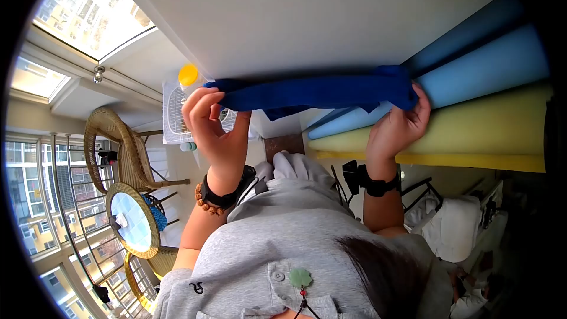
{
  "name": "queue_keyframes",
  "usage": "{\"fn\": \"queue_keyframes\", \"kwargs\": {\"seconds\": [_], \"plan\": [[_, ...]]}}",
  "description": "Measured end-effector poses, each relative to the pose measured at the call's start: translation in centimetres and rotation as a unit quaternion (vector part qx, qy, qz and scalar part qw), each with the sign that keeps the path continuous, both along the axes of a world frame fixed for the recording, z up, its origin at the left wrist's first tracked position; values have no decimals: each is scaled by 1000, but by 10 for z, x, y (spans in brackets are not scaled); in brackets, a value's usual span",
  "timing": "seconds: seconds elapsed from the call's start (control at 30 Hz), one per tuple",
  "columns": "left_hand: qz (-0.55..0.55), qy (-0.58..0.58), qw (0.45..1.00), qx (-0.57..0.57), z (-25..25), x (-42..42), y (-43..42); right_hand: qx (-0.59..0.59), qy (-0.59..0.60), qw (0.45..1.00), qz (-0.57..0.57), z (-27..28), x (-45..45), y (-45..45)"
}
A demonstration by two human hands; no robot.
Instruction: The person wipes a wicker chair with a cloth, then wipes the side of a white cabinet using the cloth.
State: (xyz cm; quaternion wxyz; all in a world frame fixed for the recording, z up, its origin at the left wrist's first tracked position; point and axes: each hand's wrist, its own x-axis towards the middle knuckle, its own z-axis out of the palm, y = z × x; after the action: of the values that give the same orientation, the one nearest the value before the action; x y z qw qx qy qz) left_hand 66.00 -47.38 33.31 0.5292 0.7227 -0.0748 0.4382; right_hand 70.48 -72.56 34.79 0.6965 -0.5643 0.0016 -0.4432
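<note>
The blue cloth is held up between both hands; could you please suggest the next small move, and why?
Perhaps ease the left hand and right hand slightly apart, since they hold the blue cloth near its ends while its lower edge hangs unevenly.

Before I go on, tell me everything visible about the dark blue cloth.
The dark blue cloth is plain, matte, apparently soft fabric, folded or gathered into a long band. It extends fairly straight between the left hand and right hand, one holding each end. Small flaps show along its lower edge. Its full shape is hidden by the folds.
</note>
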Motion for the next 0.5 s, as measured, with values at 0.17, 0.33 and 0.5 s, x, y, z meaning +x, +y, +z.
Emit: {"fn": "queue_keyframes", "kwargs": {"seconds": [0.17, 0.33, 0.5], "plan": [[60, 5, 992, 113, -5, -5, -9, -31, -9, 999, -24, -3, 14, -4], [47, -35, 989, 138, 24, 6, -4, -58, -99, 990, -80, 64, 38, -10], [20, -19, 984, 175, 22, 6, 3, -96, -36, 987, -120, 53, 38, -7]]}}
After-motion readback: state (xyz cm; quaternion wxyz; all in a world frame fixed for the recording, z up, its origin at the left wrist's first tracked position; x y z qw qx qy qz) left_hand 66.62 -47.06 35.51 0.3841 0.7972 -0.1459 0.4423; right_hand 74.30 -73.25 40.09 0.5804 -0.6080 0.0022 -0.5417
